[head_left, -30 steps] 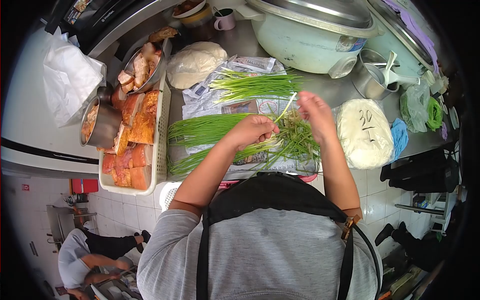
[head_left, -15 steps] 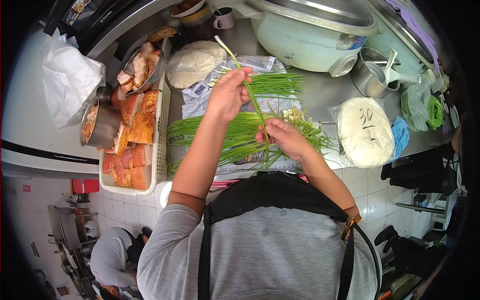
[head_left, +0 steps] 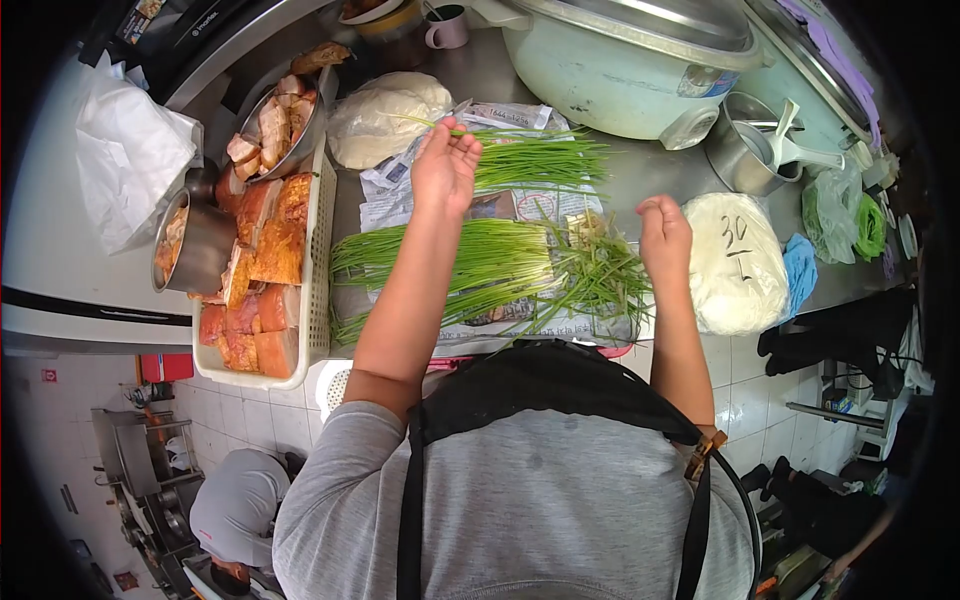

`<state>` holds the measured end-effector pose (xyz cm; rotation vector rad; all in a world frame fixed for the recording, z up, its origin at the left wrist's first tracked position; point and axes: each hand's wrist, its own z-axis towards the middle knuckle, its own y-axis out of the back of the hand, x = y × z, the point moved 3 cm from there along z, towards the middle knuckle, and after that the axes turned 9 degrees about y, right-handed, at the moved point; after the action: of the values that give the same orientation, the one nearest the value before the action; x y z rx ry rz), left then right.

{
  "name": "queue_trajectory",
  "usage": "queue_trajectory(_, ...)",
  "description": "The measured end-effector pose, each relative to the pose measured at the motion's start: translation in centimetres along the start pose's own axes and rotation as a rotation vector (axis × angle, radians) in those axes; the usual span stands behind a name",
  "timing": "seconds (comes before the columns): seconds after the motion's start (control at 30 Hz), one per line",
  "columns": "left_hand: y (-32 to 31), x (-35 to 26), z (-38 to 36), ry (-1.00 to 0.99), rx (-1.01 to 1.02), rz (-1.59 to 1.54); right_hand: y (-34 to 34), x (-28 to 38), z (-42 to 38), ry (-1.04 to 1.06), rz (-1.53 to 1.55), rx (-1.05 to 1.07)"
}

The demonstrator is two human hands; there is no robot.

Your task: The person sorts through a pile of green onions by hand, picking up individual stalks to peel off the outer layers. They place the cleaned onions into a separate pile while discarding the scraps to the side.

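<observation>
The left hand (head_left: 446, 165) reaches out over the worktop (head_left: 660, 170) and pinches one thin green chive stalk (head_left: 425, 124), which runs out to the left of its fingers toward a pale bagged lump of dough (head_left: 385, 118). Just right of this hand lies the far bundle of chives (head_left: 540, 160) on spread newspaper (head_left: 400, 195). Below the left forearm, nearer the body, a larger pile of chives (head_left: 470, 265) stretches across the paper. The right hand (head_left: 664, 232) hovers with its fingers curled into a loose fist; whether it holds anything cannot be told. Just left of it sits a tangle of chive trimmings (head_left: 600, 275), and touching its right side is a bagged white mass (head_left: 735, 265) with numbers written on it. Well left of both hands, a white basket (head_left: 322, 230) holds slabs of roast pork (head_left: 270, 250).
</observation>
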<state>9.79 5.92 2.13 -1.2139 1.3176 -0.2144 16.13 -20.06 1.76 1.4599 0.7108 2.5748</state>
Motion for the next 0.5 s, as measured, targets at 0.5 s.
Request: queue_trajectory(0.5,1.8,2.3,-1.8,0.445,0.214,0.733,-7.8,2.1,-6.6,0.701,-0.548,0.578)
